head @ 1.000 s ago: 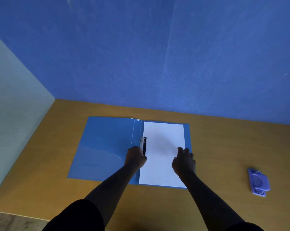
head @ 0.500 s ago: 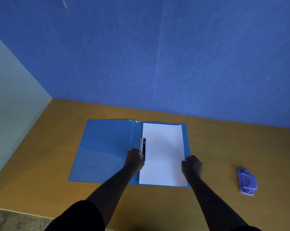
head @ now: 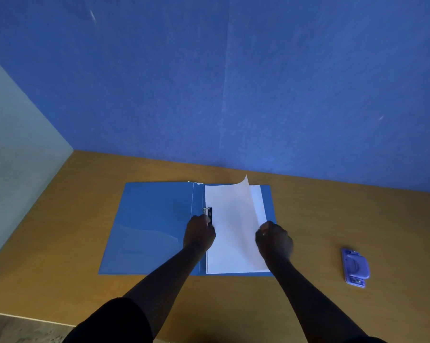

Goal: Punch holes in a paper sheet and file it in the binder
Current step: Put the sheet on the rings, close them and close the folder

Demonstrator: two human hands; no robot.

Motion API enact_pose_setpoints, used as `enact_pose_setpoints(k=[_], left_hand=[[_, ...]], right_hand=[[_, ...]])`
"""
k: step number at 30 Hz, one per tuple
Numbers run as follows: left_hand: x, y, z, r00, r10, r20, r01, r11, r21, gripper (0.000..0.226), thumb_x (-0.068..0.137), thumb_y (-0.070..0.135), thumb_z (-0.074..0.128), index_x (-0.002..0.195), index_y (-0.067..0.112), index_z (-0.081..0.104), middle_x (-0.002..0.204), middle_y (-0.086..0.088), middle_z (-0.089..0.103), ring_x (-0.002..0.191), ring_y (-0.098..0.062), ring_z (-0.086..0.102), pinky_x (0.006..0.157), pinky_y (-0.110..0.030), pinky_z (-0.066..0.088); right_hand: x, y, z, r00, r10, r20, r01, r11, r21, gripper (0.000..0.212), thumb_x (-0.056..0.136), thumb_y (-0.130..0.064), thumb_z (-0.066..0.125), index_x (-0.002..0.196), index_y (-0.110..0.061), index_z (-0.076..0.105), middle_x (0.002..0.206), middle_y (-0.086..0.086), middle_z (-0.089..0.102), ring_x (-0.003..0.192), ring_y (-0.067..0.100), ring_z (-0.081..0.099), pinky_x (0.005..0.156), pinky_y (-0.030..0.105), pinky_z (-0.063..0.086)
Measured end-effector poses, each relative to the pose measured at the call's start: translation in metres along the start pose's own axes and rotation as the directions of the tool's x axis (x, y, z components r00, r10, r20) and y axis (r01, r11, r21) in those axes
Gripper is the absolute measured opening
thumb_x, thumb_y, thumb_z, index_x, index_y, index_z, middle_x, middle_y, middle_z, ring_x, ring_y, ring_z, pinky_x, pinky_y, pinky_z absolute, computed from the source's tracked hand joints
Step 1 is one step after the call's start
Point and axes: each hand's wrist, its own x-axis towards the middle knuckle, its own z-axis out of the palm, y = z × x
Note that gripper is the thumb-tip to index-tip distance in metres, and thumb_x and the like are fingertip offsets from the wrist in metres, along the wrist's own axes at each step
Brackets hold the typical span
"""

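A blue binder (head: 154,219) lies open and flat on the wooden table. White paper sits on its right half. My right hand (head: 274,240) pinches the right edge of the top paper sheet (head: 231,219) and holds it curled up off the sheets below. My left hand (head: 199,233) rests on the binder's spine, its fingers on the black and silver clip (head: 208,212). A purple hole punch (head: 355,267) lies on the table to the right, apart from both hands.
The wooden table (head: 332,219) ends at a blue wall (head: 233,82) behind and a pale panel (head: 16,157) on the left. Its near edge runs along the bottom left, with floor below it.
My right hand closed on the sheet's right edge and lifted it, so the sheet now curls up and leftward. My left hand stayed on the clip.
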Motion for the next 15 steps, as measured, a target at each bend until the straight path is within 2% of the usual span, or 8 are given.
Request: enact_pose_setpoints(k=[3,5,6,8,10,11,13,15], left_hand=[[0.004,0.020,0.000,0.995,0.046,0.084,-0.037,0.994,-0.106,0.034,0.093,0.040,0.053,0.096,0.011,0.069,0.090,-0.004,0.074,0.088,-0.019,0.069,0.081,-0.023,0.047],[0.005,0.035,-0.003,0.978,-0.029,0.208,0.081,0.966,-0.245,0.039,0.088,0.051,0.055,0.091,0.015,0.070,0.081,-0.003,0.075,0.080,-0.019,0.072,0.079,-0.032,0.057],[0.006,0.038,-0.004,0.969,-0.065,0.238,0.136,0.945,-0.297,0.037,0.085,0.050,0.058,0.084,0.015,0.070,0.076,-0.003,0.073,0.073,-0.020,0.071,0.073,-0.036,0.060],[0.008,0.042,-0.008,0.978,-0.065,0.199,0.118,0.955,-0.272,0.030,0.083,0.036,0.063,0.067,0.010,0.066,0.066,-0.006,0.066,0.062,-0.024,0.065,0.059,-0.034,0.058],[0.010,0.039,-0.014,0.986,-0.087,0.144,0.114,0.975,-0.192,0.025,0.080,0.020,0.063,0.059,0.005,0.058,0.061,-0.008,0.059,0.055,-0.024,0.058,0.045,-0.027,0.049],[0.011,0.036,-0.017,0.988,-0.099,0.120,0.117,0.981,-0.154,0.024,0.079,0.017,0.062,0.059,0.005,0.056,0.061,-0.007,0.057,0.056,-0.024,0.057,0.045,-0.026,0.046],[0.014,0.028,-0.021,0.993,-0.106,0.054,0.112,0.987,-0.114,0.021,0.081,0.016,0.060,0.063,0.005,0.057,0.069,-0.009,0.063,0.070,-0.027,0.062,0.060,-0.025,0.047],[0.016,0.019,-0.029,0.991,-0.136,0.005,0.135,0.981,-0.137,0.014,0.082,0.014,0.059,0.069,0.009,0.059,0.082,-0.012,0.070,0.083,-0.030,0.065,0.068,-0.023,0.042]], right_hand=[[-0.013,-0.025,0.001,0.987,-0.163,0.015,0.163,0.987,0.000,0.017,0.085,-0.026,0.051,0.093,-0.022,0.065,0.082,-0.003,0.073,0.073,0.019,0.070,0.065,0.023,0.048],[-0.024,-0.042,0.003,0.958,-0.287,0.006,0.287,0.957,0.029,0.016,0.083,-0.028,0.056,0.096,-0.022,0.065,0.084,-0.002,0.074,0.074,0.020,0.071,0.065,0.024,0.046],[-0.028,-0.048,0.005,0.941,-0.338,0.003,0.337,0.940,0.050,0.018,0.083,-0.028,0.058,0.098,-0.021,0.066,0.085,-0.001,0.075,0.075,0.021,0.072,0.066,0.025,0.050],[-0.034,-0.056,0.008,0.919,-0.393,0.019,0.390,0.916,0.099,0.021,0.084,-0.030,0.060,0.101,-0.019,0.067,0.089,-0.002,0.075,0.078,0.020,0.072,0.069,0.027,0.054],[-0.034,-0.058,0.007,0.922,-0.383,0.059,0.364,0.907,0.210,0.021,0.088,-0.035,0.061,0.101,-0.020,0.065,0.090,-0.005,0.075,0.079,0.015,0.072,0.067,0.023,0.052],[-0.032,-0.057,0.005,0.928,-0.367,0.068,0.337,0.902,0.271,0.020,0.089,-0.037,0.060,0.099,-0.021,0.064,0.088,-0.005,0.074,0.078,0.013,0.071,0.065,0.020,0.051],[-0.026,-0.049,0.002,0.948,-0.314,0.041,0.281,0.894,0.349,0.017,0.090,-0.035,0.060,0.095,-0.019,0.064,0.086,-0.002,0.074,0.075,0.014,0.070,0.062,0.019,0.047],[-0.015,-0.031,0.004,0.976,-0.213,0.054,0.181,0.919,0.351,0.016,0.091,-0.030,0.058,0.097,-0.017,0.064,0.092,0.001,0.073,0.082,0.017,0.069,0.065,0.020,0.044]])
